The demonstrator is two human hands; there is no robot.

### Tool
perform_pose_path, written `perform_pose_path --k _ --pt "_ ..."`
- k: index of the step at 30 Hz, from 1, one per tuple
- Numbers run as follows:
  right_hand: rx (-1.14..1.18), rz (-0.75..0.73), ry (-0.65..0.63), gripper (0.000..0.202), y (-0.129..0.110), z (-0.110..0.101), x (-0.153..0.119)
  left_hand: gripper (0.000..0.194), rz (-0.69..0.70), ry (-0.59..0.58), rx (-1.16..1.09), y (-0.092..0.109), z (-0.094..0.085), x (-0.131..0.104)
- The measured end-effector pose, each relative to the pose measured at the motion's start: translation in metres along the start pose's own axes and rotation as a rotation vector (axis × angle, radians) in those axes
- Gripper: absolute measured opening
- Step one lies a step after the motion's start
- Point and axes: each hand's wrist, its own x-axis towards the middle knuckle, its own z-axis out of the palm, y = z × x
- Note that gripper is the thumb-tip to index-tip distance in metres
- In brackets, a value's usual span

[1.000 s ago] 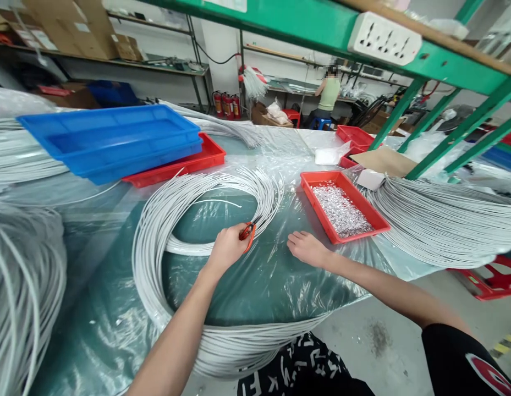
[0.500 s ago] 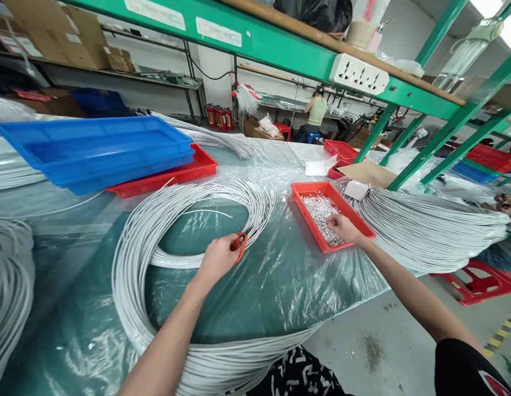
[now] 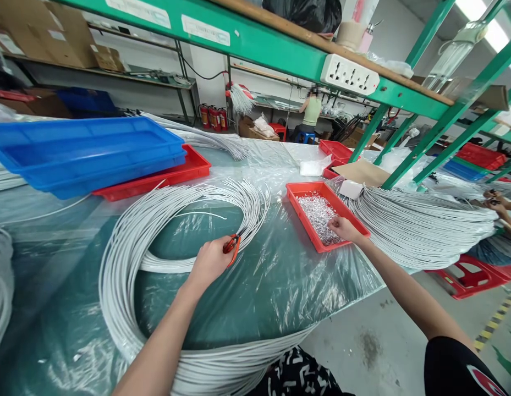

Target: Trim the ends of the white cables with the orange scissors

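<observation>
Many glittering bits lie by the right hand, grip unclear; left hand clasps an orange-handled tool.

At left, a large blue plastic tray sits partly over a shallow red tray. Overhead, a green metal beam carries a white power strip. Across the room, cardboard boxes fill a shelf, red fire extinguishers stand together, and a person in pale green sits on a blue stool.
</observation>
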Motion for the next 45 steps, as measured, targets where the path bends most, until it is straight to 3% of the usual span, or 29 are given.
perform_pose_path --k 9,14,19,22,27,35,45 --pt "-0.061 0.014 0.014 0.028 -0.004 -0.002 -0.003 0.019 0.002 -0.005 0.01 0.003 -0.001 0.0" --pt "-0.11 -0.038 0.101 0.022 -0.03 0.004 -0.009 0.018 0.022 0.017 0.0 0.002 0.0 -0.002" --pt "-0.091 -0.224 0.096 0.023 -0.097 0.044 -0.036 0.016 0.033 0.041 -0.006 0.001 -0.001 -0.002" --pt "-0.108 -0.442 -0.057 0.025 -0.139 0.078 -0.054 0.016 0.034 0.052 0.001 -0.001 0.0 -0.002" --pt "-0.282 -0.627 -0.132 0.031 -0.179 0.128 -0.055 0.018 0.055 0.066 -0.015 -0.001 0.001 -0.003" --pt "-0.42 -0.631 -0.2 0.039 -0.2 0.162 -0.033 0.016 0.061 0.07 -0.042 0.001 -0.001 -0.004" --pt "-0.393 -0.67 -0.21 0.037 -0.202 0.164 -0.037 0.016 0.061 0.06 -0.039 0.002 0.0 -0.005"
